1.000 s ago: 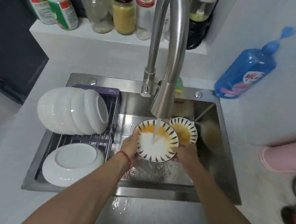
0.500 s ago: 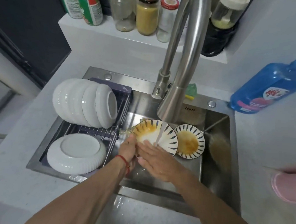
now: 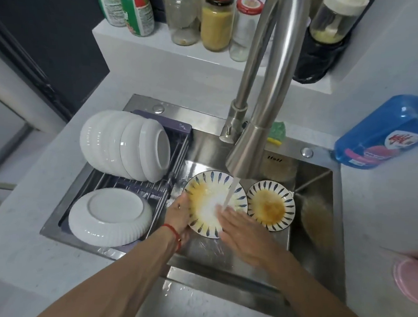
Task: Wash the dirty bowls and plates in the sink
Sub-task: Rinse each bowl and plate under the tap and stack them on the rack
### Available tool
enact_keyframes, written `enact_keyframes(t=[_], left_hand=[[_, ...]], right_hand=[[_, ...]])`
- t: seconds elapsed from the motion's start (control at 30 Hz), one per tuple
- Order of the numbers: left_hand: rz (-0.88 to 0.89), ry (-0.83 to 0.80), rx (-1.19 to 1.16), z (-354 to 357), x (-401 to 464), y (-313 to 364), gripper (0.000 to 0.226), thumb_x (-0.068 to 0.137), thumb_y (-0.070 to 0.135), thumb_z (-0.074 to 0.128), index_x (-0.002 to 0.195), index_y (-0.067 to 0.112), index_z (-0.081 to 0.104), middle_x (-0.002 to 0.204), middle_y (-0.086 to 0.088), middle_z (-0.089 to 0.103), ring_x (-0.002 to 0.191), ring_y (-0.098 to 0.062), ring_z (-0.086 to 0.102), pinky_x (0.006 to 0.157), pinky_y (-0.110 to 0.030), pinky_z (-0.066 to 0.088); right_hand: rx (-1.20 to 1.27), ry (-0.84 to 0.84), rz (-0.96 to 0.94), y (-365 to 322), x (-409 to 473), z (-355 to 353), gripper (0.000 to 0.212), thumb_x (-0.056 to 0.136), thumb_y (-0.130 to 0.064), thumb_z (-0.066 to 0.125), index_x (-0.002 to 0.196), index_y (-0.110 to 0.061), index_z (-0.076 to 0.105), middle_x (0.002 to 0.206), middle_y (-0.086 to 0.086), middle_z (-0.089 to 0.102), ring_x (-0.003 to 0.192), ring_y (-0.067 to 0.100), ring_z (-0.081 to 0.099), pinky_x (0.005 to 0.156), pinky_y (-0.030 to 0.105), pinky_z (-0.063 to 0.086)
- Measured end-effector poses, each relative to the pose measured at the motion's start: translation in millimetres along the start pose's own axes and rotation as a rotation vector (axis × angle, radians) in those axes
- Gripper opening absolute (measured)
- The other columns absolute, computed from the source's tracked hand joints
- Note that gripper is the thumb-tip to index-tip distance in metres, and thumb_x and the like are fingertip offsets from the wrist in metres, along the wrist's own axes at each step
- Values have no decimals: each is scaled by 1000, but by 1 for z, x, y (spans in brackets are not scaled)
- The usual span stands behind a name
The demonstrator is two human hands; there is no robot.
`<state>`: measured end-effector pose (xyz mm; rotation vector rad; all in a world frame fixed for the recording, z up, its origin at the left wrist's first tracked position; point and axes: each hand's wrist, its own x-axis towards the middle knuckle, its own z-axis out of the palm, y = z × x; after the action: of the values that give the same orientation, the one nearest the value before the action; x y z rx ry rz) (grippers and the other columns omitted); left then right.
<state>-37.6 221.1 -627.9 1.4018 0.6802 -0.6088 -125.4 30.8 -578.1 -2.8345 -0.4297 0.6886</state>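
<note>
In the sink (image 3: 319, 179) set in a grey surface (image 3: 25, 257), the left hand (image 3: 178, 215) holds the near plate (image 3: 207, 202) by its left rim under the tap (image 3: 247, 158) while the flat, open right hand (image 3: 242, 230) rubs it, so rub all the yellow off before the dirty plate (image 3: 271, 206) just right.

A person's left hand (image 3: 179, 214) grips the left rim of a blue-patterned plate (image 3: 206, 200) streaked with yellow residue, held under running water from the steel faucet (image 3: 250, 146), while the right hand (image 3: 241, 230) lies flat, fingers straight, on its lower right face. Just right of that plate, a second stained patterned plate (image 3: 271, 206) sits in the sink (image 3: 319, 214). Left of the faucet, white bowls (image 3: 125, 144) and an upturned white plate (image 3: 110, 217) rest on a drying rack (image 3: 162, 192).
</note>
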Motion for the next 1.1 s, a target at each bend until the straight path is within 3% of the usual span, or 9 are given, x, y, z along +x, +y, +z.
enact_keyframes(t=[0.17,0.33,0.47,0.53,0.63,0.7,0.8,1.0,1.1], left_hand=[[-97,-100,30,4,2,-11,42,101,59,47,112,32,76,107,-22,76,108,-35,64,105,-61,45],[-65,-1,92,-3,12,17,48,104,54,47,125,17,68,100,-11,76,92,-32,74,94,-51,59],[-106,-43,146,7,0,33,55,102,59,49,118,10,68,107,-14,75,102,-40,73,95,-54,59],[-139,-113,86,25,-14,39,59,101,61,49,118,8,67,109,-18,76,105,-40,73,95,-56,58],[-89,-204,189,64,-37,34,93,86,86,43,155,24,39,147,-9,57,129,-35,60,112,-56,45],[89,-221,333,81,-50,29,80,97,74,27,164,35,8,167,-3,26,151,-29,33,124,-47,26],[253,-171,441,78,-41,19,64,106,58,21,164,36,7,173,5,3,160,-21,6,129,-44,6],[-111,-135,202,40,-2,18,104,65,81,77,141,14,53,127,-11,69,105,-34,72,86,-52,61],[-244,-180,-7,25,-12,22,83,63,41,97,130,7,61,115,-20,75,98,-40,75,76,-61,62]], right_hand=[[115,31,134,-31,60,-10,80,93,-62,-7,164,-25,-2,171,7,-3,157,31,-7,127,52,-4],[73,202,-143,-26,0,4,60,104,-47,45,159,-25,34,165,-4,31,153,15,24,124,39,18],[82,430,7,-9,-6,23,68,68,0,89,129,-21,70,130,-1,70,119,19,68,104,42,53],[255,471,124,-24,1,13,45,81,-7,83,123,-19,73,112,0,77,96,19,74,84,35,63],[726,564,372,-43,14,-4,19,94,-5,66,92,-21,75,75,-11,67,63,-1,58,59,12,42],[1111,593,502,-41,19,-11,26,95,-6,66,75,-21,71,68,-6,69,60,0,58,59,24,47],[1502,615,621,-28,10,-22,10,96,-19,69,100,-17,77,93,8,79,88,26,76,77,43,59],[2092,514,642,0,-15,-29,26,99,-6,60,123,3,64,119,15,74,110,30,71,92,43,60],[2106,432,779,9,-15,-10,32,100,-9,57,131,2,60,116,17,74,105,29,72,85,41,61]])
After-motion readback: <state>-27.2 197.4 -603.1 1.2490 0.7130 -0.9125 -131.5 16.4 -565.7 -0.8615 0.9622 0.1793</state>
